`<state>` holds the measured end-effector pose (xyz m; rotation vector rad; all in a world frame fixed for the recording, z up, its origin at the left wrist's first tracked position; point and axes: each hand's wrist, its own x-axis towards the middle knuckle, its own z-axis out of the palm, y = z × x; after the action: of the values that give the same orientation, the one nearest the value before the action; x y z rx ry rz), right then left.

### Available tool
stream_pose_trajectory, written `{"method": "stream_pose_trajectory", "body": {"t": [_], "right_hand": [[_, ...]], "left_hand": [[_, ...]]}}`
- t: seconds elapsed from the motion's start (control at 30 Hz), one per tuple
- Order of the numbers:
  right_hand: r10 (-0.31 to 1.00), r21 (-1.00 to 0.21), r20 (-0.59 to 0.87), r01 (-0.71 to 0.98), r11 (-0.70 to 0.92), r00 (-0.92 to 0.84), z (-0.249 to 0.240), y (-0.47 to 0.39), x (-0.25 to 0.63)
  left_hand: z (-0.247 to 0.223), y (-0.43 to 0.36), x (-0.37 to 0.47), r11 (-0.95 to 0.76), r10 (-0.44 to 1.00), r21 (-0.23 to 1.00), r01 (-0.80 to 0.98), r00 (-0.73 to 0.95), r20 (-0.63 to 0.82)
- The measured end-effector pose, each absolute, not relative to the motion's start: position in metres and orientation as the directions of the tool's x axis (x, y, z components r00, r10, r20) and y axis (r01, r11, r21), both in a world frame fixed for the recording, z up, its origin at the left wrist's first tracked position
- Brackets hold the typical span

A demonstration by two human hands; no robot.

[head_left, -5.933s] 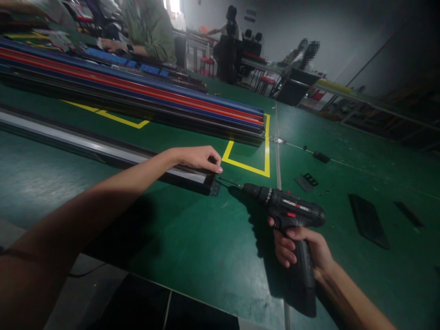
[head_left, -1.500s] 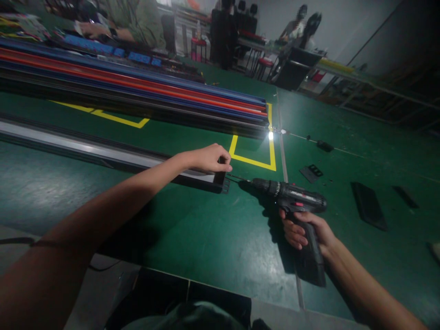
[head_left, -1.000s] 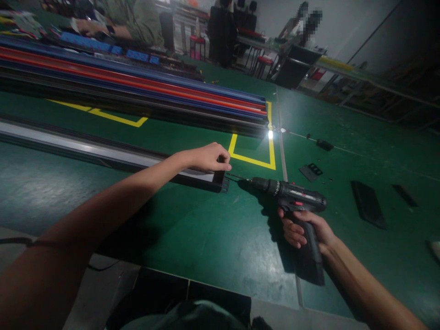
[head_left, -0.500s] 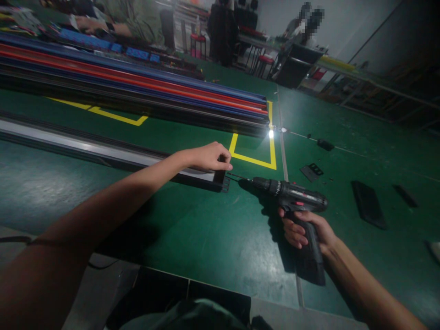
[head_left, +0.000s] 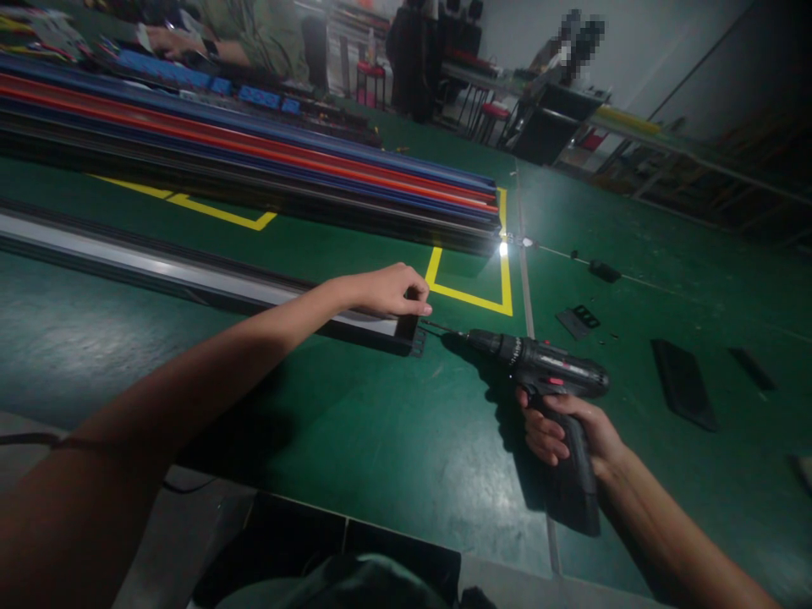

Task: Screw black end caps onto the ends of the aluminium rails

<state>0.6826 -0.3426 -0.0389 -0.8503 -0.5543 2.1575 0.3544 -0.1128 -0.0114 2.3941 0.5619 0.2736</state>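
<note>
My right hand (head_left: 558, 427) is wrapped round the handle of a black cordless drill (head_left: 555, 370). The drill's long thin bit (head_left: 444, 327) points left, its tip close to the end of a long channel-shaped profile (head_left: 254, 288) with a pale inside and dark edges. At that end sits a black slotted end piece (head_left: 419, 341). Over the same end, my left hand (head_left: 393, 290) is closed, thumb and forefinger pinched together near the bit's tip. Whatever the pinch holds, if anything, is too small or hidden to make out.
Behind lies a stack of blue, red and black profiles (head_left: 285, 161) across yellow tape marks (head_left: 475, 300). To the right on the green table (head_left: 381, 448) are a slotted black plate (head_left: 577, 321) and a dark flat block (head_left: 683, 385). A person's hand (head_left: 174, 42) shows at the far left.
The whole view has shifted slightly. Both hands, the drill and the profile keep nearly the same places relative to each other.
</note>
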Motion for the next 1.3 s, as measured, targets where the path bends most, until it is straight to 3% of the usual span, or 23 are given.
{"method": "stream_pose_trajectory", "body": {"t": [1.3], "right_hand": [[0.769,-0.633,-0.450,-0.446,-0.633,-0.454,-0.0354,-0.3435,0.6808]], "left_hand": [[-0.0134,-0.1111,0.3539,-0.690,0.436,0.666,0.282,0.897,0.072]]}}
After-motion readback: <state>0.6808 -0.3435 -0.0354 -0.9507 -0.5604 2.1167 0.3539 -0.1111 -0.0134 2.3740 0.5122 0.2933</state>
